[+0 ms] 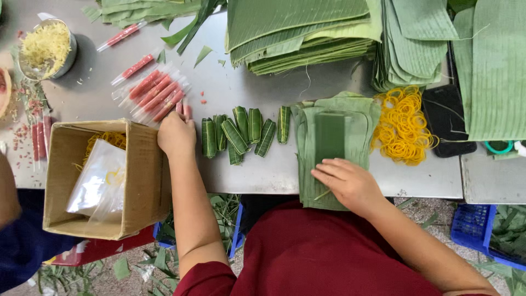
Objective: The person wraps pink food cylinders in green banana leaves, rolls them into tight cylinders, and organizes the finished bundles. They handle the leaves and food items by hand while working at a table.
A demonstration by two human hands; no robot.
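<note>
Sausage sticks (159, 93): my left hand (176, 134) curled over one, grip unclear; right hand (348, 181) fingers flat, spread narrow on banana leaf stack (331, 131).

Green leaves (332, 137), yellow rubber bands (402, 125), pink sausages (157, 91).
</note>
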